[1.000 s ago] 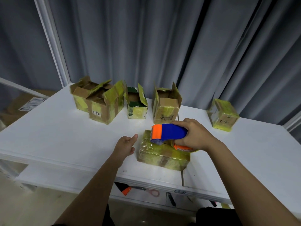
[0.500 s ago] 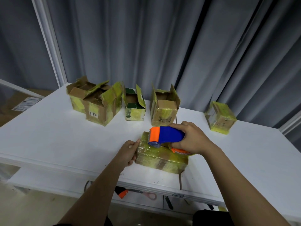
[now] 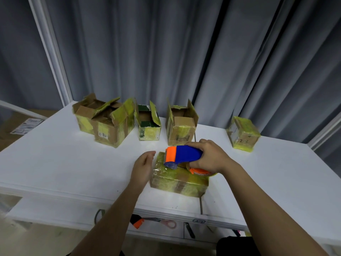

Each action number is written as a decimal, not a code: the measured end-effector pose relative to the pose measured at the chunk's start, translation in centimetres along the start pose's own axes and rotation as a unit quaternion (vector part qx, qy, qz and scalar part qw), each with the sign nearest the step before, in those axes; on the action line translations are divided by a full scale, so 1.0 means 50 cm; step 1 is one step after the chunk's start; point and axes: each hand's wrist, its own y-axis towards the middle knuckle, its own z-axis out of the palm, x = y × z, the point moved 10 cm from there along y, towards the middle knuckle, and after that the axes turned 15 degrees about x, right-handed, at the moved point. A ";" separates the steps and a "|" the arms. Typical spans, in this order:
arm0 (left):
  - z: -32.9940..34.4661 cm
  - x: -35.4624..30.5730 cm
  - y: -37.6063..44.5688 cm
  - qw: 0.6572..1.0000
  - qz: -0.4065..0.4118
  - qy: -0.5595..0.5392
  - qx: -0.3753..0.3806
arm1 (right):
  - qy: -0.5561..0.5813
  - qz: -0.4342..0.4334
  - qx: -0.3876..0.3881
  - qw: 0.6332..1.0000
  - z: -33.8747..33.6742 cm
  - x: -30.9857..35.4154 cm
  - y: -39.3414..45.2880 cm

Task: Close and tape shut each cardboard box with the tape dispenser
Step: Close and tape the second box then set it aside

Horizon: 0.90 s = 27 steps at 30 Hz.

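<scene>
A closed cardboard box (image 3: 177, 182) wrapped in yellowish tape lies near the table's front edge. My right hand (image 3: 208, 156) grips the blue and orange tape dispenser (image 3: 182, 157), whose orange head sits over the box's left top edge. My left hand (image 3: 143, 167) is beside the box's left end with straight fingers, its palm facing the box. Whether it touches the box I cannot tell. Several open boxes stand at the back: two overlapping ones (image 3: 105, 122), a green-lined one (image 3: 148, 124) and a taller one (image 3: 181, 126). A closed taped box (image 3: 242, 133) stands at the back right.
The white table (image 3: 55, 159) has a lower shelf holding scissors (image 3: 162, 222) with an orange and pink handle and dark tools (image 3: 189, 230). Grey curtains hang behind. A white post (image 3: 51, 52) rises at the back left.
The dispenser stays at the box's left top edge, held by my right hand. My left hand went onto the box's left end, and now its fingers are straighter beside that end.
</scene>
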 end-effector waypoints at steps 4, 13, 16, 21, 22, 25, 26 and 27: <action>0.097 0.021 -0.020 0.953 -0.093 -0.234 0.166 | 0.004 0.000 -0.003 1.000 -0.004 0.004 -0.003; 0.088 -0.048 0.002 0.958 0.024 0.187 0.215 | 0.027 0.025 0.060 0.997 -0.003 -0.010 0.002; 0.102 -0.049 0.023 0.935 0.031 0.254 0.246 | 0.077 0.044 0.079 0.993 0.000 -0.025 0.009; 0.117 -0.068 0.024 0.943 0.119 0.181 0.254 | 0.130 -0.011 0.013 0.991 -0.026 -0.025 0.008; 0.118 -0.075 0.023 0.943 0.130 0.175 0.253 | 0.139 -0.020 -0.010 0.990 -0.034 -0.027 0.005; 0.110 -0.072 0.028 0.943 0.119 0.199 0.240 | 0.150 -0.035 -0.067 0.986 -0.047 -0.037 -0.005; 0.107 -0.068 0.031 0.941 0.114 0.211 0.239 | 0.151 -0.036 -0.072 0.985 -0.044 -0.041 -0.006; 0.106 -0.066 0.033 0.938 0.109 0.224 0.241 | 0.152 -0.037 -0.067 0.985 -0.037 -0.045 -0.007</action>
